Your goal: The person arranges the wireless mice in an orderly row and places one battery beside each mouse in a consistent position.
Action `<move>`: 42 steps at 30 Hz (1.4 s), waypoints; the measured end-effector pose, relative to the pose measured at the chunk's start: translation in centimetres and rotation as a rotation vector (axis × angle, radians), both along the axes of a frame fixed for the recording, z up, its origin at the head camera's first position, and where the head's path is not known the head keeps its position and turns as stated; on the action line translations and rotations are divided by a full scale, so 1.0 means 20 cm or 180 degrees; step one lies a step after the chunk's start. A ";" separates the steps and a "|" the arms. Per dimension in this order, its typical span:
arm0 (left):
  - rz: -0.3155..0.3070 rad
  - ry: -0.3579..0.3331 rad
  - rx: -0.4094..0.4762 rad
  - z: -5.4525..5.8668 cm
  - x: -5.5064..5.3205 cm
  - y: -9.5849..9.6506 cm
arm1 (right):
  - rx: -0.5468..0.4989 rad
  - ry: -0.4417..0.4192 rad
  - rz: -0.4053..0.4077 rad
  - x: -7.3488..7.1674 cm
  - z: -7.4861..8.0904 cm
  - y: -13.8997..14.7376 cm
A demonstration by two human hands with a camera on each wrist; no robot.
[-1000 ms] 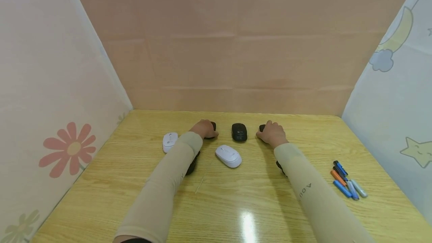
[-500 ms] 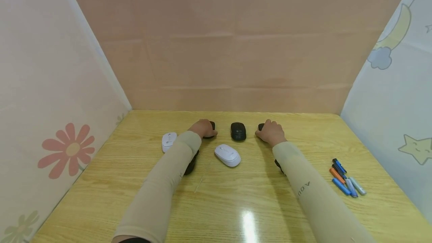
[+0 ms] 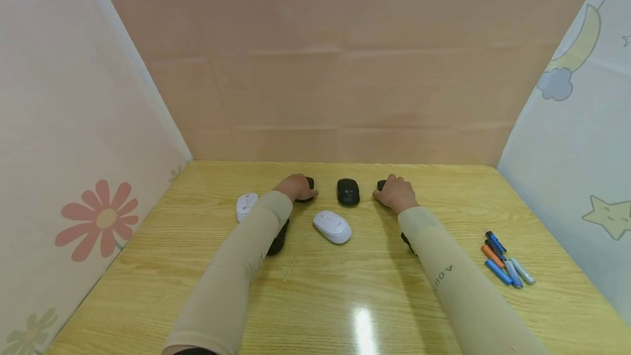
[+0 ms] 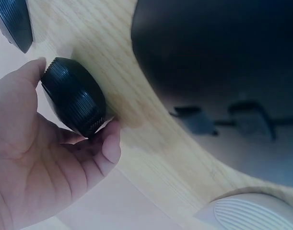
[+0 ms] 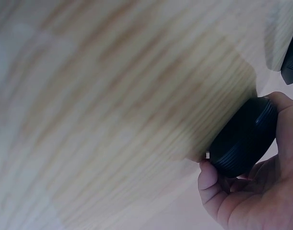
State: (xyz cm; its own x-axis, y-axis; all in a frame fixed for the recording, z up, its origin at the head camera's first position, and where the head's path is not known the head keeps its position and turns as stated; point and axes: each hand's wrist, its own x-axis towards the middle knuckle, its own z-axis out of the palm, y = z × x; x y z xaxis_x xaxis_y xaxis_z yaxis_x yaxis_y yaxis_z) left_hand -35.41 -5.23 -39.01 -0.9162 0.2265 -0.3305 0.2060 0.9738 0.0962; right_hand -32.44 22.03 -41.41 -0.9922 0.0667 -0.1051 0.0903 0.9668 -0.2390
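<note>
Far L: red flower (image 3: 104, 218) printed on the L wall. On the wood worktop (image 3: 315, 311), first a white mouse (image 3: 246, 206), its near edge meeting the L sleeve (image 3: 241, 273). Next, a blk mouse (image 3: 278, 240), partly hidden by that sleeve. Farther back, L hand (image 3: 294, 187) has its grip on a 2nd blk mouse (image 4: 74, 96), thumb one side, fingers the other; it's nr the worktop's far edge.

Approx. mid: a 2nd white mouse (image 3: 332, 227), set at a slant, nearer than the hands. Just beyond & slightly R, a 3rd blk mouse (image 3: 348, 192) stands untouched betw. the two hands.

Then R hand (image 3: 396, 195), grip pinching a 4th blk mouse (image 5: 244, 136) by its sides, also toward the far edge. Nearer, a dark obj. (image 3: 407, 242) pokes out from under the R sleeve (image 3: 458, 278); can't tell what. Far R: bunch of pens (image 3: 498, 272), blue, orange, dark & pale, then a printed star (image 3: 611, 217) on the R wall.
</note>
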 end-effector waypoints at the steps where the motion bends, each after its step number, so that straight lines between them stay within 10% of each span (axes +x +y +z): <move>1: 0.0030 -0.0008 0.0024 0.00 0.00 0.00 | -0.0008 -0.0002 -0.0003 0.00 0.00 0.00; 28: -0.0162 -0.0021 0.0063 0.07 0.04 -0.17 | -0.0022 0.0021 -0.0011 0.01 -0.01 0.01; 42: -0.0640 0.0329 0.0024 0.06 0.36 -0.37 | -0.0055 0.0012 -0.0002 0.01 0.00 -0.02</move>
